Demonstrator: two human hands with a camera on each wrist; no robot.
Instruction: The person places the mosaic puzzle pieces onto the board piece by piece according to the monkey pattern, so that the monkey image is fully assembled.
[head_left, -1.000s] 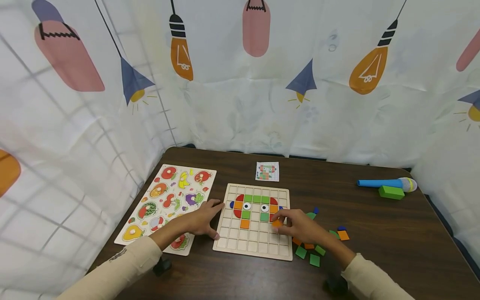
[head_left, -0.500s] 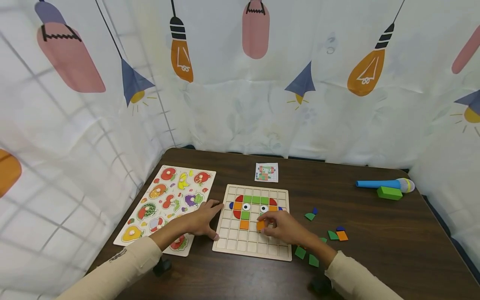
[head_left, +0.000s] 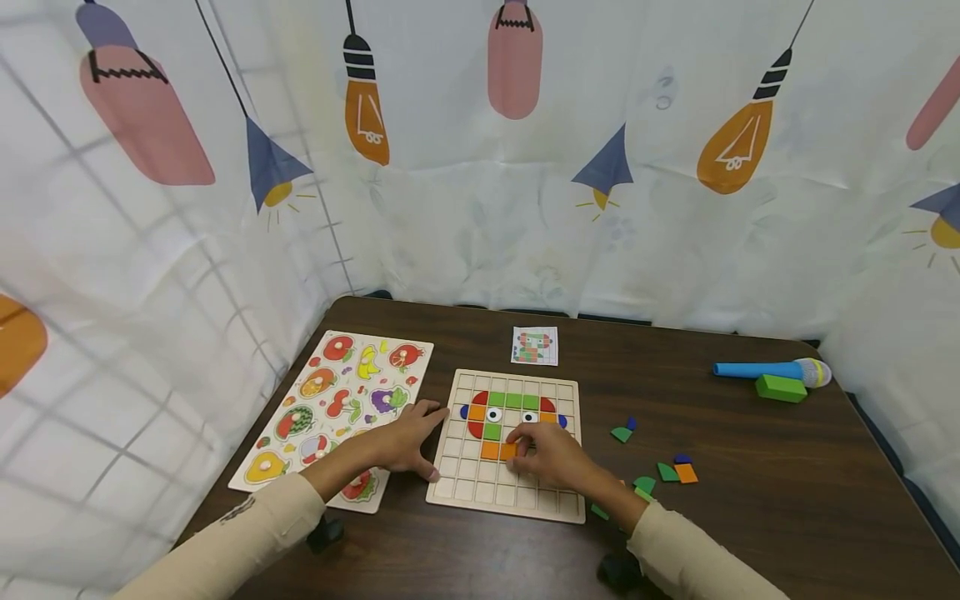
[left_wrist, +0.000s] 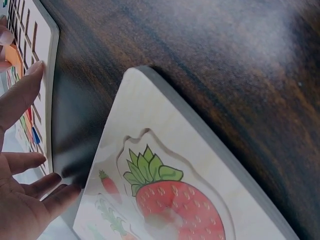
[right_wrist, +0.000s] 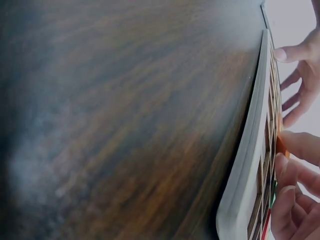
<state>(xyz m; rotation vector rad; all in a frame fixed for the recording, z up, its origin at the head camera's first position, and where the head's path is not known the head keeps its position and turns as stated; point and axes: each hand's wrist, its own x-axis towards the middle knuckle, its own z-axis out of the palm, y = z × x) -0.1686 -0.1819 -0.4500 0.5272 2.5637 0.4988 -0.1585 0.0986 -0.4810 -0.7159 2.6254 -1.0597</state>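
On the grid board (head_left: 465, 492): orange square (head_left: 507, 451) aligned beside a second orange square (head_left: 489, 450)

Relative to one second ago, the orange square has shifted left across the board, from the right-hand columns to a position directly beside the second orange square. Edges are touching or nearly so; whether the piece is fully seated cannot be determined.

The right hand (head_left: 546, 454) has travelled with the piece. Its thumb and fingers are nearly closed, pinching the square at its right side.

The left hand (head_left: 405, 437) is unchanged: fingers spread, gripping nothing, thumb resting on the left edge of the board.

The right hand now covers the green square below the right eye tile (head_left: 530, 417). The blue piece (head_left: 562, 422) beside the pattern, mostly covered one second ago, is exposed. The right forearm (head_left: 615, 496) hides some loose pieces (head_left: 643, 485) on the tabletop (head_left: 720, 433). The pattern card (head_left: 535, 346), behind the board, and the fruit puzzle (head_left: 358, 343), to its left, have not moved.
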